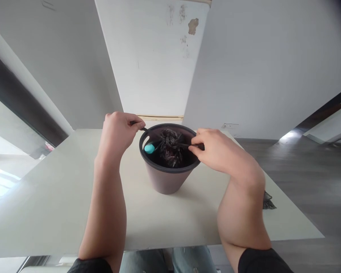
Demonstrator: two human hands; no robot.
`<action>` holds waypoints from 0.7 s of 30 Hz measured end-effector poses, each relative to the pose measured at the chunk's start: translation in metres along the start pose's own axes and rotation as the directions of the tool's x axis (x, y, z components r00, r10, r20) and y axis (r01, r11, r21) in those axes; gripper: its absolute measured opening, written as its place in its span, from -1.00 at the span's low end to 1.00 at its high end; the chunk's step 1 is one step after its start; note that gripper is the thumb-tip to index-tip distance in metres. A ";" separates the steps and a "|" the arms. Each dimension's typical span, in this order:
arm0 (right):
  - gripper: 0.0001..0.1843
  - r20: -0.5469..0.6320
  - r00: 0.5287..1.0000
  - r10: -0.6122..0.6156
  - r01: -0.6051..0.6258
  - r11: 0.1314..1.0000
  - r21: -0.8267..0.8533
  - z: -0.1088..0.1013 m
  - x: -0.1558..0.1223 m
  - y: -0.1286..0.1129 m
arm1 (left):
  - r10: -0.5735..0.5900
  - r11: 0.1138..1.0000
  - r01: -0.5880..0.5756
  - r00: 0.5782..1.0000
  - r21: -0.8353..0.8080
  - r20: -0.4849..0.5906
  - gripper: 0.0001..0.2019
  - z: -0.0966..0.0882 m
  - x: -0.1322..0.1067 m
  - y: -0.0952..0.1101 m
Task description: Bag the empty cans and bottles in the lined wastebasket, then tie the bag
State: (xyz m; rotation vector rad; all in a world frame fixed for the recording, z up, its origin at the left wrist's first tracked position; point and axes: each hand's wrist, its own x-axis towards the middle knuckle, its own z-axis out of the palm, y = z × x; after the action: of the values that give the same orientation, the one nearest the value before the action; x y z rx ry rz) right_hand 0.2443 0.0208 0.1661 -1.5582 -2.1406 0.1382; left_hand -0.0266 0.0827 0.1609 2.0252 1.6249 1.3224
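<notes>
A mauve bin [167,180] with a dark rim stands on the white table [53,204] in front of me. Inside it lies a crumpled black plastic bag [170,149], and a small turquoise object [149,148] rests against the left inner wall. My left hand [118,131] is closed in a pinch on a thin black strip of the bag at the bin's left rim. My right hand [216,149] is closed on another black strip of the bag at the right rim. The two strips stretch outward from the bag's middle.
A scrap of black plastic [268,201] lies on the table behind my right forearm. A white pillar [156,57] with chipped paint rises just past the table's far edge. Grey wood floor [315,182] lies to the right. My knees in jeans [170,259] show under the near edge.
</notes>
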 end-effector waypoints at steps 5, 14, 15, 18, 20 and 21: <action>-0.93 -0.116 0.991 -0.066 0.070 0.997 0.034 0.007 0.005 -0.016 | 0.089 0.994 -0.089 0.996 -0.062 -0.012 -0.91 -0.003 -0.008 0.020; -0.76 0.063 0.997 -0.046 0.033 0.980 0.197 0.020 0.021 -0.026 | 0.305 0.924 -0.302 0.952 -0.233 -0.027 -0.96 -0.004 -0.030 0.058; -0.77 0.007 1.000 -0.027 0.025 0.978 0.208 0.019 0.021 -0.025 | 0.292 0.927 -0.294 0.955 -0.233 -0.044 -0.94 -0.004 -0.028 0.057; -0.79 -0.175 0.985 0.009 0.037 0.966 0.258 0.016 0.024 -0.021 | 0.210 0.948 -0.224 0.974 -0.225 -0.084 -0.90 -0.003 -0.023 0.050; -0.79 -0.271 0.962 0.027 0.052 0.958 0.282 0.015 0.025 -0.018 | 0.150 0.962 -0.166 0.985 -0.218 -0.091 -0.86 -0.002 -0.020 0.045; -0.79 -0.299 0.954 0.034 0.056 0.956 0.288 0.015 0.025 -0.016 | 0.123 0.967 -0.140 0.988 -0.214 -0.088 -0.83 -0.002 -0.019 0.041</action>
State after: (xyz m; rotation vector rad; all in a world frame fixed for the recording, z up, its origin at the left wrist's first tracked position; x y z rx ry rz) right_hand 0.2179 0.0410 0.1671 -1.3020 -1.7977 0.1915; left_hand -0.0005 0.0509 0.1801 2.0005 1.3237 1.5648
